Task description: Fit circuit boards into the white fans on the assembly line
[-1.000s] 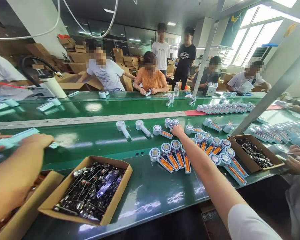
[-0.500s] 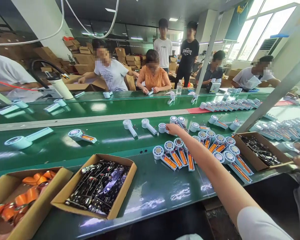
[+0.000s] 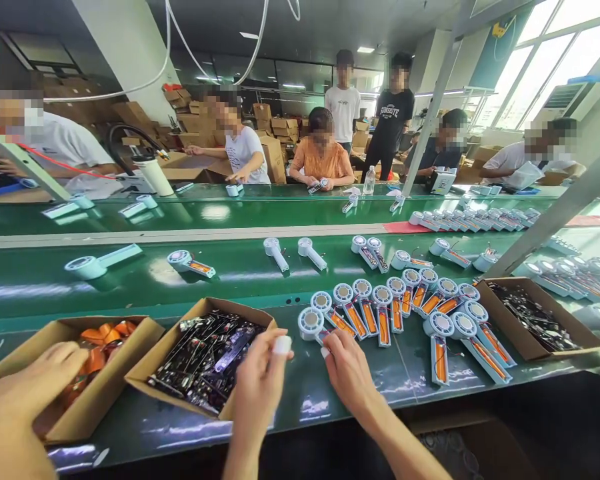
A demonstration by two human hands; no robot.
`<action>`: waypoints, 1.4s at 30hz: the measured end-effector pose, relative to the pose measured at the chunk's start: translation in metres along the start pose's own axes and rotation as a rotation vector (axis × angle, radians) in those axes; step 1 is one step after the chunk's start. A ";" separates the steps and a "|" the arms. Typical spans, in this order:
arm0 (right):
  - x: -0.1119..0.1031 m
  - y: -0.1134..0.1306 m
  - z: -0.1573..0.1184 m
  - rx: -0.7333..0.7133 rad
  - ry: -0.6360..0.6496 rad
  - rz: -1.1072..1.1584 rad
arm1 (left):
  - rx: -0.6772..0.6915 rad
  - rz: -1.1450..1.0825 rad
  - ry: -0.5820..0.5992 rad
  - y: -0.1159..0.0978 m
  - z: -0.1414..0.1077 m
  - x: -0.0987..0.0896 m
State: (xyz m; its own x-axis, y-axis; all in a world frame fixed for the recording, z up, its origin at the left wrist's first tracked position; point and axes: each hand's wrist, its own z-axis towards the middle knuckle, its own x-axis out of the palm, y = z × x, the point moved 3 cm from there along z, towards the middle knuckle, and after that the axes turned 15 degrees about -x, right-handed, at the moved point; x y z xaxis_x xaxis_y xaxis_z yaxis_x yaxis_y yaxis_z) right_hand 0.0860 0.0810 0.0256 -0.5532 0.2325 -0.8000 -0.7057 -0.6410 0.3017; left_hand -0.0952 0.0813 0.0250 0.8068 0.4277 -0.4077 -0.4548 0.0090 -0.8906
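A light blue handheld fan (image 3: 311,323) lies at the near side of the green bench, its round head toward the left. My right hand (image 3: 347,363) has its fingers closed on the handle end, which they mostly hide. Left of it, my left hand (image 3: 261,370) is raised by the right edge of a carton of black circuit boards (image 3: 205,360). Its fingers are curled together, with a white cover on one fingertip; whatever they hold, if anything, cannot be made out. Several similar fans (image 3: 383,307) with orange strips in their handles lie beside my right hand.
Another person's hand (image 3: 35,380) is over a carton of orange parts (image 3: 103,397) at left. More fans (image 3: 275,253) lie along the green belt (image 3: 240,287). A second parts carton (image 3: 530,317) and a slanted metal post (image 3: 555,207) stand at right. People sit opposite.
My right hand has drawn a fan from the belt back to the near bench. My left hand has come into view, and another person's hand has appeared at left.
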 end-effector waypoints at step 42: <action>-0.022 0.026 -0.044 -0.311 0.427 -0.104 | -0.437 -0.183 0.240 0.003 -0.075 -0.009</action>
State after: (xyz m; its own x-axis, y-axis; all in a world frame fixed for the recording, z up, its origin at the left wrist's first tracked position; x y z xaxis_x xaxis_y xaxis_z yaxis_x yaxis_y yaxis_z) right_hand 0.0993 0.0274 0.0283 -0.2118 0.0298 -0.9769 -0.5470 -0.8319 0.0932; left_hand -0.0758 0.0097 0.0108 0.9450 0.2352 -0.2272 -0.1406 -0.3353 -0.9316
